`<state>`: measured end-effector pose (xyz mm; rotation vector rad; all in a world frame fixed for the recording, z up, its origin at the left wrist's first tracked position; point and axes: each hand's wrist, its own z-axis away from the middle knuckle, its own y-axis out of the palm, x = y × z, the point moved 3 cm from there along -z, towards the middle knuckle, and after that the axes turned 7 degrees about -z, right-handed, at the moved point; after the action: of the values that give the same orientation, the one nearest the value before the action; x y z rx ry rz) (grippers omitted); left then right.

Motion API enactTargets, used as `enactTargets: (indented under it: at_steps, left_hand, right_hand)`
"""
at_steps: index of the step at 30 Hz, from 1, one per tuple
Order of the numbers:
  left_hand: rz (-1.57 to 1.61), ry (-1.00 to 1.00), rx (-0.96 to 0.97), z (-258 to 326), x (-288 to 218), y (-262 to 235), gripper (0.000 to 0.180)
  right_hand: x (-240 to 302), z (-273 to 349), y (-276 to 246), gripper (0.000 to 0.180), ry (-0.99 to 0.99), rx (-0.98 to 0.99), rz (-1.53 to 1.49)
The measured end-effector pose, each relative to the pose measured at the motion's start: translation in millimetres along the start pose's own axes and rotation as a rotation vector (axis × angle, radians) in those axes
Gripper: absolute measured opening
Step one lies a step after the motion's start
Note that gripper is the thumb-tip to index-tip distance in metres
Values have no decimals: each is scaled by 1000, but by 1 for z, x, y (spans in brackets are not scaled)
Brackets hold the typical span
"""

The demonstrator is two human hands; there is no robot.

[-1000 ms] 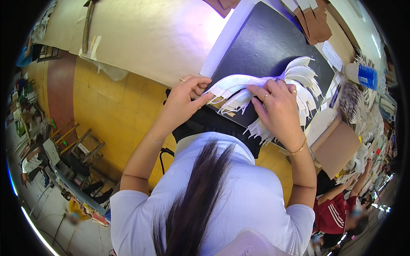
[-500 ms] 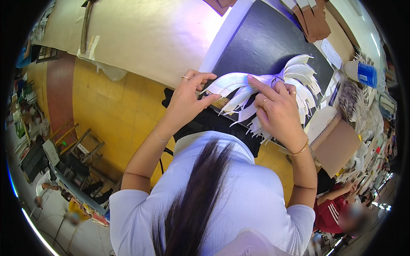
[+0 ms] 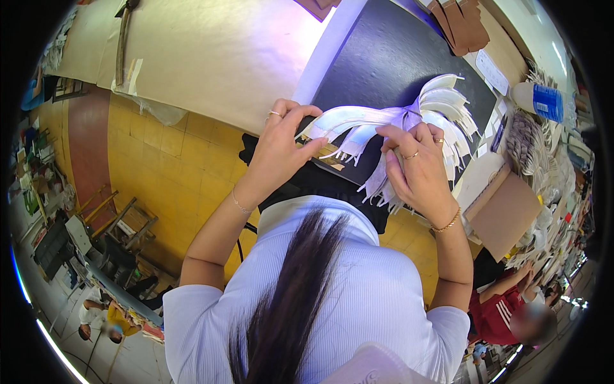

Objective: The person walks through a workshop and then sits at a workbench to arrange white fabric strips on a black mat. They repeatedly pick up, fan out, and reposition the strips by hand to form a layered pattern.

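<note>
A bundle of white strips, gathered by a dark tie near its middle, fans out at both ends over a black board. My left hand pinches the left ends of some strips between thumb and fingers. At the bundle's right part, just below the tie, my right hand is closed with bent fingers on the strips. Its fingertips are partly hidden. More strip ends hang beneath my right hand, over the board's near edge.
Brown cut pieces lie at the board's far right corner. A white bottle with a blue label and grey strip bundles crowd the right side. A tan-covered table extends left. Someone in a red top sits at lower right.
My right index finger, earlier stretched leftward along the strips, has bent back toward the hand. Some strips between my hands have shifted, widening a gap there. My left hand keeps its pinch.
</note>
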<state>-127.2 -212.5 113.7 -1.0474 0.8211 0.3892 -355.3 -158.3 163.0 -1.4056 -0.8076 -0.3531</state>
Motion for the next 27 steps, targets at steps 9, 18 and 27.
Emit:
enactTargets:
  at_steps: [9,18,27]
  left_hand:
    - [67,-25,-55,-3,0,3,26]
    - [236,80,115,10,-25,-6,11]
    - [271,-33,40,17,-1,1,20]
  right_hand:
    - [-4,4,3,61,12,-68,-2]
    - [0,1,1,65,-16,58,137]
    - [1,4,0,10,-23,15,54]
